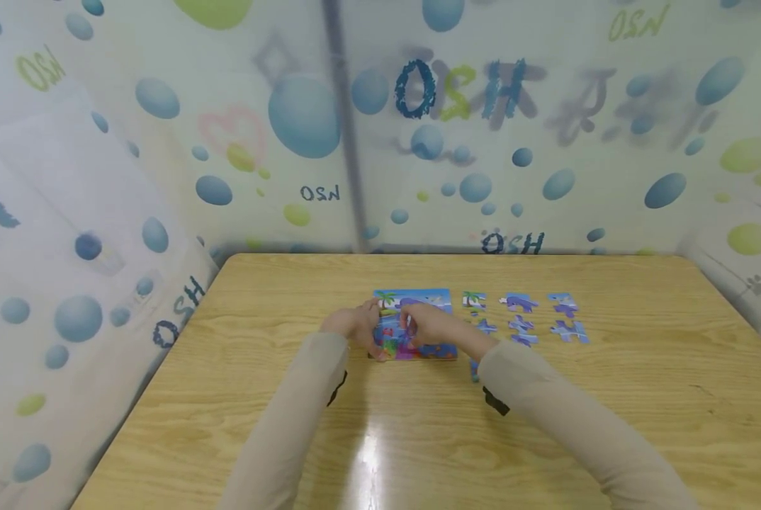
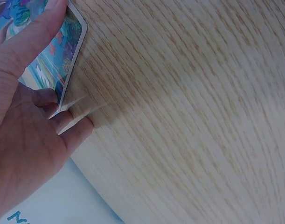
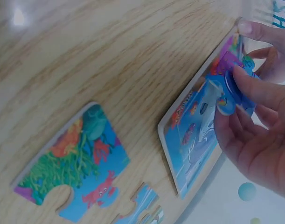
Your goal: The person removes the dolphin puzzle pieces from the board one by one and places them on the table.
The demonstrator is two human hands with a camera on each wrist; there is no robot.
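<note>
Cardboard puzzle board point(image 1: 419, 319) (glossy, rectangular), steadied by left hand point(image 1: 355, 326), right hand point(image 1: 428, 327) pinching piece point(image 3: 231, 88).

One puzzle board point(image 1: 419, 301), two hands — left hand point(image 1: 355, 324), right hand point(image 1: 434, 327) — and about eight loose puzzle pieces point(image 1: 521, 303).

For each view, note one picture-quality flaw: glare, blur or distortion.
Head view: a bright glare streak on the table between the sleeves, wide-angle bending at the edges. Left wrist view: the left hand close and soft. Right wrist view: the loose puzzle piece slightly blurred, glare top left.
</note>
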